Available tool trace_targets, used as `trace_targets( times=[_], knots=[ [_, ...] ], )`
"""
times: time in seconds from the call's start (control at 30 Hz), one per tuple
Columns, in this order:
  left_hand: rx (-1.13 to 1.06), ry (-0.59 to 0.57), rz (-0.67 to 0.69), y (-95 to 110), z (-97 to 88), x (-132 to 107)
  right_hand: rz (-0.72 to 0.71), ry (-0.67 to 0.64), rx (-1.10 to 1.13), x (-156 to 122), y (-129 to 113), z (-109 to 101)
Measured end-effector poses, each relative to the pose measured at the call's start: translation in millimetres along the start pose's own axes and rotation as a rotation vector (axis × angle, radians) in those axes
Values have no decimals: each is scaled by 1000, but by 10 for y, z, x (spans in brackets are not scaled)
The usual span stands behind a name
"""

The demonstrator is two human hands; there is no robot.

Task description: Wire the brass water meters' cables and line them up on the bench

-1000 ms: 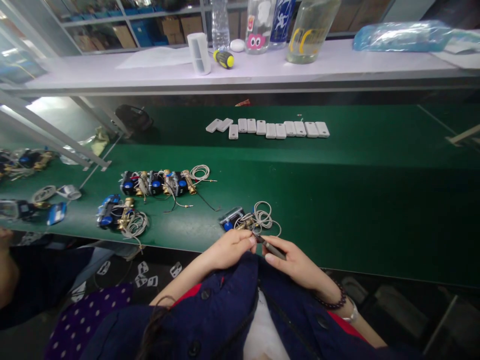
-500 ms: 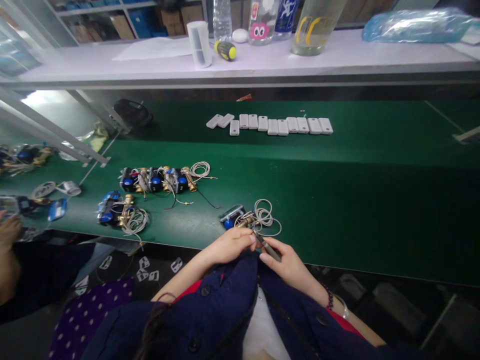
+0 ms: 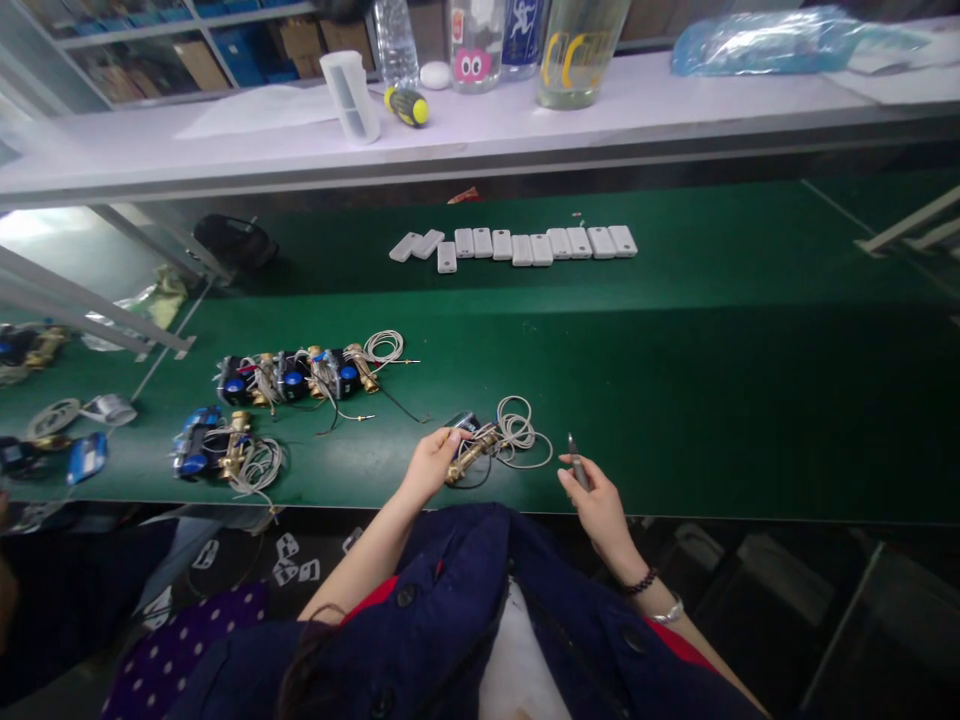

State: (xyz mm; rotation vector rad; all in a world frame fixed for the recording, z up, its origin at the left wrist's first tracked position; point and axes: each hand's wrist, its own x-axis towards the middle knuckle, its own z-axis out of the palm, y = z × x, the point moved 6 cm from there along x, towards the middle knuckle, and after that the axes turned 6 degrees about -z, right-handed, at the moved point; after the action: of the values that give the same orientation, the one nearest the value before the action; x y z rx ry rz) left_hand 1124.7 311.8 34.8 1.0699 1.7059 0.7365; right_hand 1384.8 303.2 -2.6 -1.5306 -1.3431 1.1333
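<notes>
My left hand (image 3: 429, 462) grips a brass valve assembly (image 3: 469, 452) with a blue cap and black body, resting on the green belt (image 3: 712, 400) near its front edge. A coil of grey wire (image 3: 516, 432) trails from the assembly to the right. My right hand (image 3: 596, 498) is a short way to the right of it, fingers closed round a small dark pen-like tool (image 3: 576, 465) that points up and away from me. The two hands are apart.
More valve assemblies with wire coils lie in a row (image 3: 296, 372) and a cluster (image 3: 225, 452) to the left. White plastic housings (image 3: 517, 243) line the belt's far side. Bottles, a screwdriver (image 3: 406, 105) and a white cup (image 3: 349, 96) stand on the shelf behind.
My hands have separated: the left moved forward onto the belt holding the assembly, and the right drew the tool away to the right. The view shifted slightly.
</notes>
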Motion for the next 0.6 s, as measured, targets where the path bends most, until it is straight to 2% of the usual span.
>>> trace_targets(
  times=[0.07,0.13,0.2,0.27,0.33,0.4,0.5,0.6],
  knots=[
    [-72,-92,27,92,77,-70,57,-29,38,-56,43,65],
    [-77,-128,38,122,108,-82,100,-57,64,-106,54,140],
    [65,-61,61,59,88,-6,113,-83,81,-134,52,203],
    [331,55,96,-75,83,125,110,-98,88,-138,64,238],
    [601,111,112,-252,167,266,107,-98,76,-127,99,245],
    [769,118,83,-435,295,387,115,-86,52,-110,150,238],
    [820,168,8,-614,402,507,133,-75,33,-88,216,242],
    [755,200,-34,-697,359,562,130,-83,47,-73,243,268]
  ],
)
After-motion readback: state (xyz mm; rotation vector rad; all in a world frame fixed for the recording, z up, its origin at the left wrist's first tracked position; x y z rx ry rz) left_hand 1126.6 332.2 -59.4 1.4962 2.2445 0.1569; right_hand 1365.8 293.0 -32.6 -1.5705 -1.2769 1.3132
